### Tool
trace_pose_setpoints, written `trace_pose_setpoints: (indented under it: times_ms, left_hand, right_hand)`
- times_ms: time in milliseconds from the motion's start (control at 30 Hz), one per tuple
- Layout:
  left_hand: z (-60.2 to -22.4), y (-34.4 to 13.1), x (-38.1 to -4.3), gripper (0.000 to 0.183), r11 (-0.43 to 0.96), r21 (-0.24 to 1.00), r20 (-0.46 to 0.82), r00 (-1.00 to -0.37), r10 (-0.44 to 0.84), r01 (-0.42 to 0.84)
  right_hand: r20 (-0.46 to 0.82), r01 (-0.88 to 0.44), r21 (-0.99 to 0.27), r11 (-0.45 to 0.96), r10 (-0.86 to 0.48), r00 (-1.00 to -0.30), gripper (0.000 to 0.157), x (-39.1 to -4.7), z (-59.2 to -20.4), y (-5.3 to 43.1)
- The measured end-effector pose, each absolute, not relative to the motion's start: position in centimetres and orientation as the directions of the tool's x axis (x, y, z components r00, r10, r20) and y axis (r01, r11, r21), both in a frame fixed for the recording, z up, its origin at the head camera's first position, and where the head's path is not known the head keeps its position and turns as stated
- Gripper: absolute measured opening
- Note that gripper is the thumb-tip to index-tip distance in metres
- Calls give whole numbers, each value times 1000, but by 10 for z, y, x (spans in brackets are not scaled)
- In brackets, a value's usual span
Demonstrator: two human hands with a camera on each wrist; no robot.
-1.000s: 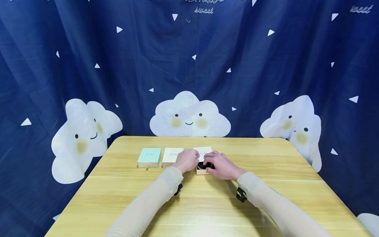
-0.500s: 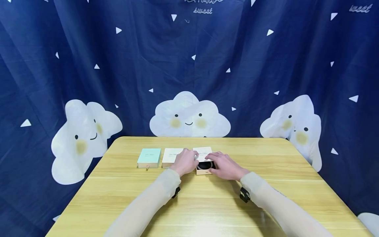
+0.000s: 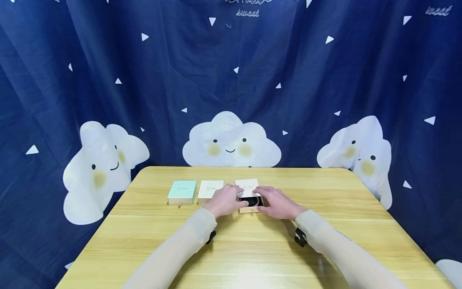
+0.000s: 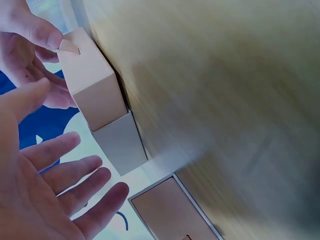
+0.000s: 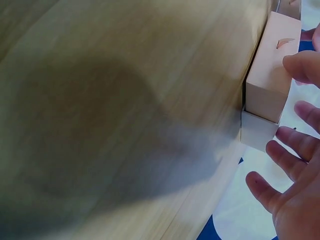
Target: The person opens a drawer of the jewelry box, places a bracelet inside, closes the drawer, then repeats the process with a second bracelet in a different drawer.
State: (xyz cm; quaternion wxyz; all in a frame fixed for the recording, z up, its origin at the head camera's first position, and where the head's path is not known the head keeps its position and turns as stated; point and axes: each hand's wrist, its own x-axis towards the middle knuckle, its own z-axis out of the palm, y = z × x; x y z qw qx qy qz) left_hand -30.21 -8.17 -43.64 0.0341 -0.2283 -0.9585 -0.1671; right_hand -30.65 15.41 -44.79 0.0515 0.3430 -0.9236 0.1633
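A white box point(image 3: 247, 183) has its pale pink drawer point(image 3: 248, 209) pulled out toward me. In the drawer's black inside lies a greyish ring-shaped band point(image 3: 258, 201), partly hidden. My left hand point(image 3: 224, 200) is at the box's left side, its thumb stretched over the drawer; in the left wrist view its fingers are spread. My right hand point(image 3: 278, 204) lies along the right side with fingertips over the box top and thumb by the drawer front. The right wrist view shows that thumb point(image 5: 300, 66) close to the pull tab point(image 5: 286, 43), the other fingers apart.
A second white box point(image 3: 209, 188), closed, stands just left of my left hand. Further left is a mint-green box point(image 3: 183, 188) with a small pull tab. All stand on a wooden table point(image 3: 249, 253) in front of a blue cloud-patterned curtain point(image 3: 306, 100).
My right fingers have come out of the drawer and moved right, to the box's side. My left hand has shifted slightly left, its thumb now reaching over the drawer. The boxes stay put.
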Motion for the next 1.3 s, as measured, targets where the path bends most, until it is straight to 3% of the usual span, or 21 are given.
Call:
trace_pose_setpoints:
  times_ms: [267, 800, 1300]
  left_hand:
    - [-436, -83, -299, 66, 829, 282, 130, -875, 466, 483]
    - [-438, -85, -301, 54, 848, 255, 122, -886, 448, 464]
    - [-438, -84, -301, 55, 860, 263, 113, -899, 423, 438]
  right_hand:
    - [195, -639, -287, 714, -610, -768, 62, -306, -447, 155]
    - [216, -651, -298, 698, -615, -758, 57, -306, -449, 156]
    - [245, -653, -283, 703, -605, -757, 54, -308, -453, 156]
